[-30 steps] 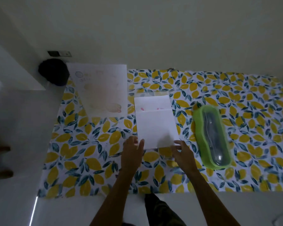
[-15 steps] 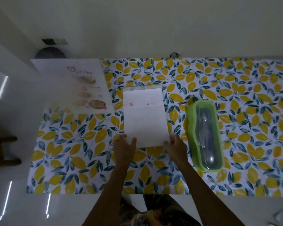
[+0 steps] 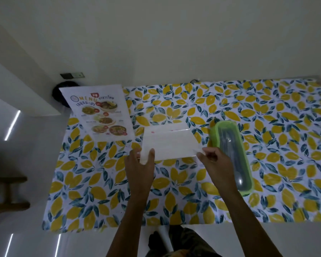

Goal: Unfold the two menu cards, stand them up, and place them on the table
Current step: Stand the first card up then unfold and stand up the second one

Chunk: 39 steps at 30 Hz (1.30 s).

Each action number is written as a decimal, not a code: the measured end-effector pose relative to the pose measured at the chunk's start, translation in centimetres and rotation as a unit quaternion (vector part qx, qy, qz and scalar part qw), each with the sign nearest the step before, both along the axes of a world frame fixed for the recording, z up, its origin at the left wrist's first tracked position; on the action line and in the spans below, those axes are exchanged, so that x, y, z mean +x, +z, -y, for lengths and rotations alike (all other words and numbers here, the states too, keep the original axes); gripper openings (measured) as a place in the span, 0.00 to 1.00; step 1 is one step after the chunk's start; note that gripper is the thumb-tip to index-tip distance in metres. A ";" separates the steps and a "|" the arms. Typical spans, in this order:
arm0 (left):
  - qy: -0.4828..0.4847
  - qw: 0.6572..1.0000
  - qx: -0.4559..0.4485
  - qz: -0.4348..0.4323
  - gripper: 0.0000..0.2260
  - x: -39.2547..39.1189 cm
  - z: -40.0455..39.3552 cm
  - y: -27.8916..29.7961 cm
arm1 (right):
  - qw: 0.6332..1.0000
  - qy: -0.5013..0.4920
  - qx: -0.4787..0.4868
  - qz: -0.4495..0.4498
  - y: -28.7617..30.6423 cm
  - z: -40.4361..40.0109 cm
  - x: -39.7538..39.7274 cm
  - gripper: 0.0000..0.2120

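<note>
Lifted since before, the folded white paper menu card (image 3: pixel 168 145) rises off the leaf-patterned desk (image 3: pixel 267 112); both hands — left (image 3: pixel 140 164), right (image 3: pixel 214 160) — pinch its near corners; light, floppy — best gripped at edges.

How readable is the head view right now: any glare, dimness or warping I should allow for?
Head view: dim overall, hands and forearms dark. The standing menu reads sharp, its print legible. The white card is bright and washed out. A glint sits on the green box's clear lid. Wide-angle warping bends the table edges; bright streaks mark the floor at left.
</note>
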<state>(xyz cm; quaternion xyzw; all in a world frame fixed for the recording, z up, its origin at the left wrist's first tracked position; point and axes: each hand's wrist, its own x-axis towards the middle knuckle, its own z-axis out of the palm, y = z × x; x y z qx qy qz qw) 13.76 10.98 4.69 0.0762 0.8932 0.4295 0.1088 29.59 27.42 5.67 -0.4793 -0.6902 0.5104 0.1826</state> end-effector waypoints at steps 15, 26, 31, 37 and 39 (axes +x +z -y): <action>-0.064 0.991 0.032 -0.114 0.17 -4.1 -2.3 6.1 | 0.980 -0.017 0.188 -0.064 5.1 -3.6 -6.2 0.10; -0.078 0.992 -0.008 -0.100 0.16 -12.4 -10.2 7.4 | 0.979 0.043 0.184 -0.080 6.2 -11.1 -12.0 0.09; -0.069 0.992 -0.003 -0.105 0.14 -12.3 -11.7 6.1 | 0.978 0.045 0.200 -0.033 3.0 -12.8 -11.8 0.16; -0.096 0.989 -0.072 -0.089 0.16 -12.6 -11.6 2.2 | 0.986 0.061 0.155 0.026 -2.2 -12.6 -11.9 0.13; -0.102 0.989 -0.084 -0.061 0.17 -12.2 -11.4 1.0 | 0.985 0.069 0.155 0.035 -2.5 -12.6 -12.0 0.13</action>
